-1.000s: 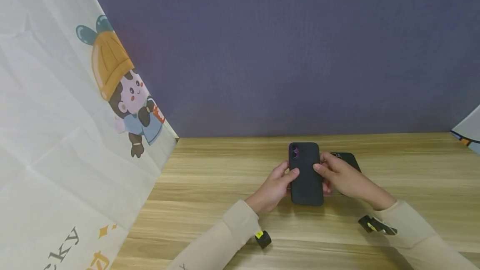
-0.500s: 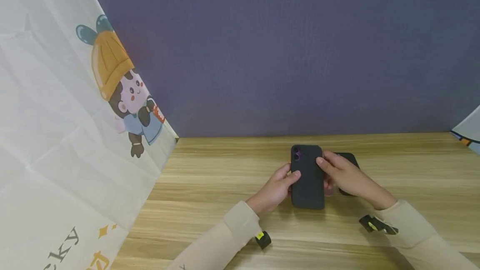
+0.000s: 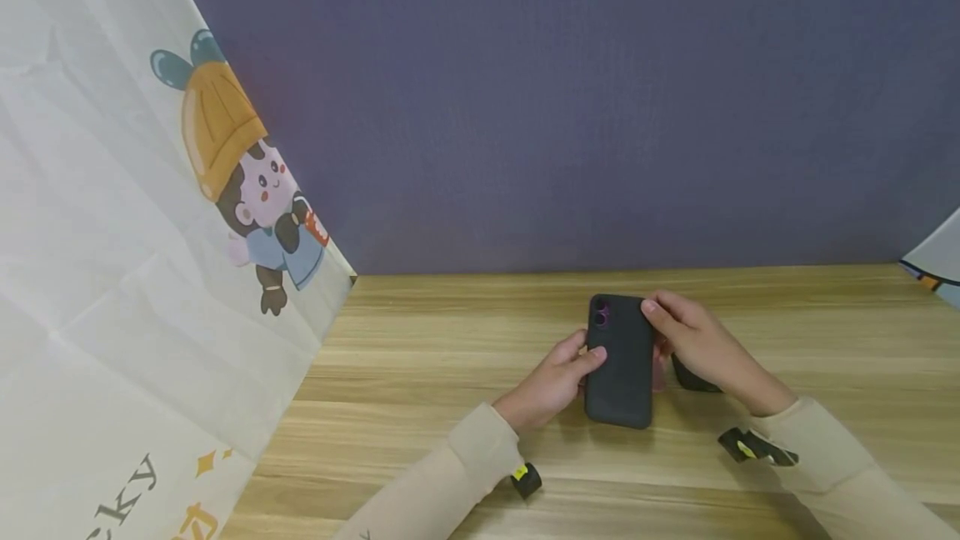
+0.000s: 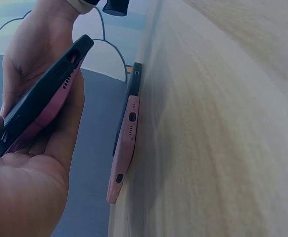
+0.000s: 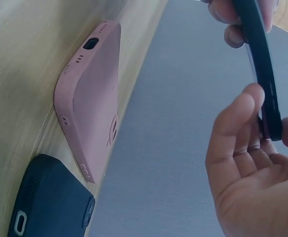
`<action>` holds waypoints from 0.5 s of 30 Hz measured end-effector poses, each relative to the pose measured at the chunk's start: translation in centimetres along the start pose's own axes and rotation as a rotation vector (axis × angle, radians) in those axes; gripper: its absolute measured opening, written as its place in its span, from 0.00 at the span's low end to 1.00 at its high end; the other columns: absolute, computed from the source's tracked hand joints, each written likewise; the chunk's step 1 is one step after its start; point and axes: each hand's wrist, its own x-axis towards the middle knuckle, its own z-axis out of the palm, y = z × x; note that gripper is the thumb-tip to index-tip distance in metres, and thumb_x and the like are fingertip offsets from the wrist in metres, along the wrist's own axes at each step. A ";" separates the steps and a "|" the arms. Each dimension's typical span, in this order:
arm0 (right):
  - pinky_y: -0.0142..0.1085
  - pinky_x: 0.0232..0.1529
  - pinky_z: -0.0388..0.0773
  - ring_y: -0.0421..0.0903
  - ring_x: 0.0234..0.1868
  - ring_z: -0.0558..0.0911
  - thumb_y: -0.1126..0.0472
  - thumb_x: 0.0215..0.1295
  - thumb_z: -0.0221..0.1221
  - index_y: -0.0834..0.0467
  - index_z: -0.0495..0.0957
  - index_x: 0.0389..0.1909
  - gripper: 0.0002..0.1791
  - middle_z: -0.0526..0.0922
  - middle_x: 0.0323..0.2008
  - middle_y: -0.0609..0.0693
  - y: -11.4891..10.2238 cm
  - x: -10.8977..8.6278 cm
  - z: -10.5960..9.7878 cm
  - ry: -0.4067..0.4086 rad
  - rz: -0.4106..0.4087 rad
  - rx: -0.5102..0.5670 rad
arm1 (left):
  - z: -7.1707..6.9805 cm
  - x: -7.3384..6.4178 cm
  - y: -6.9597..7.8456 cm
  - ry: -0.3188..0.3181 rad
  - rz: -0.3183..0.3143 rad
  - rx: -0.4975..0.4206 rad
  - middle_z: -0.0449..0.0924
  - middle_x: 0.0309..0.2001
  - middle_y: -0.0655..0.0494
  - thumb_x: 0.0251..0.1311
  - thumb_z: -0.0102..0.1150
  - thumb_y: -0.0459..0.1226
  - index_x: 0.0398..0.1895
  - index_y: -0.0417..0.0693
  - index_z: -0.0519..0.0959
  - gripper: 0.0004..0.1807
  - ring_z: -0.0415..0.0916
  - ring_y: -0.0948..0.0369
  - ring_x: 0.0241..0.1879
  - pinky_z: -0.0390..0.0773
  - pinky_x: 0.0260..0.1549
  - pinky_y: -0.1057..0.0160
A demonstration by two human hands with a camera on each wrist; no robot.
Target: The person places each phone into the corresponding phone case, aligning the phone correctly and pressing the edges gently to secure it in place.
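Observation:
Above the table, both hands hold a black phone case point(image 3: 619, 373) with its back toward the head camera. A pink phone point(image 4: 57, 101) sits against the case's inner side; in the left wrist view it stands at a slight angle to the case near the port end. My left hand point(image 3: 551, 380) grips the left edge, thumb on the back and fingers behind. At the upper right corner, my right hand point(image 3: 697, 344) pinches the case between thumb and fingertips. Some of the right fingers are hidden behind the case in the head view.
On the wooden table point(image 3: 420, 340) lie a pink phone case point(image 5: 92, 98) and another black phone case point(image 5: 50, 197), side by side behind the held one. A dark blue panel point(image 3: 600, 107) rises at the table's back, and a white printed sheet point(image 3: 97, 232) hangs at the left.
The held case has shifted slightly right and toward the person. The right hand has slid up from the case's right side to its upper corner; the left hand keeps its grip.

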 end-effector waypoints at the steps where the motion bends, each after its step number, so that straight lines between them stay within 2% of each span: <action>1: 0.38 0.27 0.82 0.46 0.25 0.80 0.53 0.84 0.44 0.66 0.75 0.48 0.20 0.78 0.29 0.55 0.0 0.0 0.0 0.003 0.001 0.003 | 0.0 0.0 0.0 0.000 0.002 0.003 0.79 0.59 0.30 0.82 0.40 0.41 0.72 0.50 0.66 0.21 0.84 0.49 0.53 0.83 0.42 0.65; 6: 0.38 0.28 0.81 0.43 0.26 0.79 0.53 0.83 0.45 0.65 0.76 0.48 0.19 0.78 0.29 0.55 -0.1 -0.1 0.0 0.023 0.010 0.001 | 0.0 0.0 0.0 -0.008 0.009 0.009 0.78 0.59 0.30 0.82 0.40 0.41 0.72 0.50 0.66 0.21 0.83 0.44 0.55 0.84 0.42 0.64; 15: 0.38 0.28 0.81 0.43 0.25 0.78 0.53 0.83 0.46 0.65 0.76 0.45 0.19 0.77 0.28 0.54 -0.2 0.0 0.1 0.035 0.016 -0.016 | 0.0 0.0 0.0 -0.023 0.014 0.015 0.78 0.61 0.31 0.82 0.40 0.41 0.74 0.48 0.64 0.22 0.80 0.42 0.58 0.83 0.45 0.64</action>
